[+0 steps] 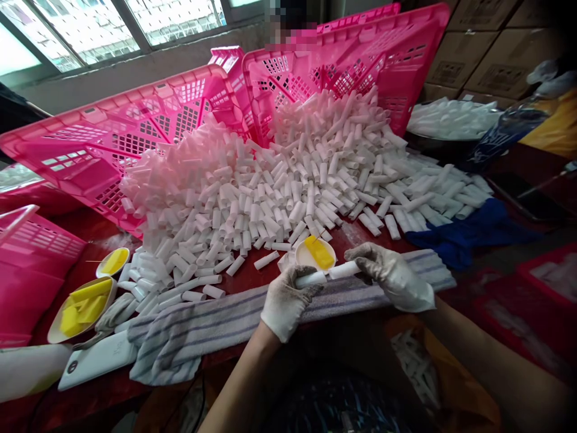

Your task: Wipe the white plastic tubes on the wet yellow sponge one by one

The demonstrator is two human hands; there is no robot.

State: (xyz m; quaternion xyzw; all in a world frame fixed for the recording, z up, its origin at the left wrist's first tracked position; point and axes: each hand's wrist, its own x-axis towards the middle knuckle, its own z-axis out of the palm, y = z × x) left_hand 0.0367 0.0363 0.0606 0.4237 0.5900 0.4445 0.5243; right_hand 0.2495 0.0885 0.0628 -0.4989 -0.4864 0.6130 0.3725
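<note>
My left hand, in a white work glove, closes its fingers round a short white plastic tube. Another white tube piece is pinched in my gloved right hand. The two pieces lie end to end, their near ends touching or almost so. Both hands are above a striped towel along the table's front edge. Just behind them sits a small white dish with a yellow sponge-like piece in it. A large heap of white tubes spreads beyond.
Tipped pink baskets stand behind the heap. At left are a dish of yellow pieces, a white phone and another pink basket. A blue cloth and dark phone lie right; cardboard boxes are stacked behind.
</note>
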